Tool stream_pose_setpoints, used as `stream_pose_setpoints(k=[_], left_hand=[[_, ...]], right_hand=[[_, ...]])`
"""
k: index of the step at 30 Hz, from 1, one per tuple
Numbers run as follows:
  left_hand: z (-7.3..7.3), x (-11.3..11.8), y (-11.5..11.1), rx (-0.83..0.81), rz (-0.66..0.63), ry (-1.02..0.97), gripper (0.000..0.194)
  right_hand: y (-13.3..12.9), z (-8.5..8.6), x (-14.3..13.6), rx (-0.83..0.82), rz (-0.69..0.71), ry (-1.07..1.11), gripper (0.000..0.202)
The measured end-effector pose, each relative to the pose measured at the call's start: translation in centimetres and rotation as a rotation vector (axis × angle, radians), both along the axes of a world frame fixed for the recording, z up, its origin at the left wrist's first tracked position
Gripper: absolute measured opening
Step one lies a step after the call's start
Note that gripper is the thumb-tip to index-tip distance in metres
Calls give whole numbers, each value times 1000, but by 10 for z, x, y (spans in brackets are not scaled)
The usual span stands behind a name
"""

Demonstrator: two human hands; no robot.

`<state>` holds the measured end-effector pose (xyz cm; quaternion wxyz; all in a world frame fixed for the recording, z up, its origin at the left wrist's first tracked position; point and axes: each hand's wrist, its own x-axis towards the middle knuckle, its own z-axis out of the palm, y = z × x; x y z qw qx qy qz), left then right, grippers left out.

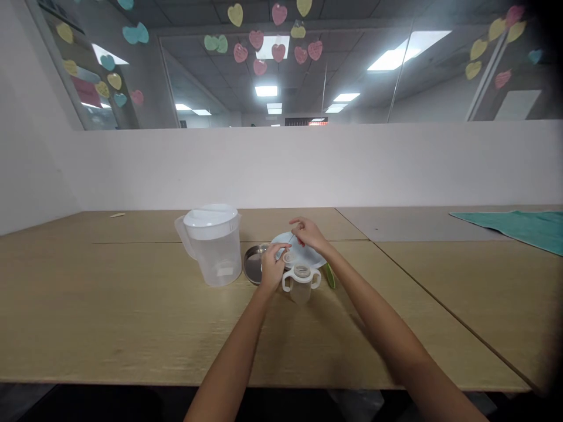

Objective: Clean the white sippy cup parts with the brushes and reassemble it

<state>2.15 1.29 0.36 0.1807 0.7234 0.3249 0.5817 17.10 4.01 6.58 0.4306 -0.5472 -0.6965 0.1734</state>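
Above a pale blue plate (pixel 314 258), my left hand (pixel 272 266) is closed on a small, clear round piece (pixel 288 258) that looks like a bottle cap or ring. My right hand (pixel 308 233) pinches a thin, pale stick-like piece (pixel 291 238), its lower end over the round piece. Its exact kind is too small to make out. Just in front of both hands, a clear baby bottle (pixel 301 291) with two white handles stands upright, its top uncovered. A round metal dish (pixel 252 266) lies left of my left hand, partly hidden by it.
A clear pitcher (pixel 220 258) with a white lid stands to the left of the dish. Beside the plate's right edge lies a green utensil-like thing (pixel 329 276). A teal cloth (pixel 523 225) covers the table's far right. Behind the table (pixel 132 328) rises a white wall (pixel 281 167).
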Motion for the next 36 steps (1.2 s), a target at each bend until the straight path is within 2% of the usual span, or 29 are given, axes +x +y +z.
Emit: stream_pose_setpoints(k=[2,4,7,9,12,17,22,25,27,31,33,36], left_hand=[[-3,-2,0,9,33,42,19],[-7,-3,2,3,90,93,17],[-11,-2,3,3,178,232,19],[-12,-2,2,22,232,366,23],[-12,-3,-1,57,279,522,27],[-15,-3,-2,72,266,543,27],[-18,-1,-3,84,175,539,27],[-18,0,-5,70,132,484,27],[-18,0,-5,69,112,444,28],[-21,0,0,88,147,471,29],[-23,0,3,105,184,524,28],[-26,0,6,140,210,576,25]], right_hand=[[-3,-3,-8,-64,120,-3,27],[-4,-5,-9,-65,133,-84,28],[-6,-4,-3,79,-8,-209,52],[-7,-3,3,146,-91,-265,60],[-6,-7,9,90,-124,-351,65],[1,-20,17,-26,-184,-444,61],[5,-20,31,-61,-193,-339,61],[0,-9,35,-71,-157,-294,60],[-10,6,34,-22,-144,-242,63],[-53,48,21,275,-133,56,68],[-76,64,10,373,-141,121,68],[-95,69,-9,370,-74,34,68]])
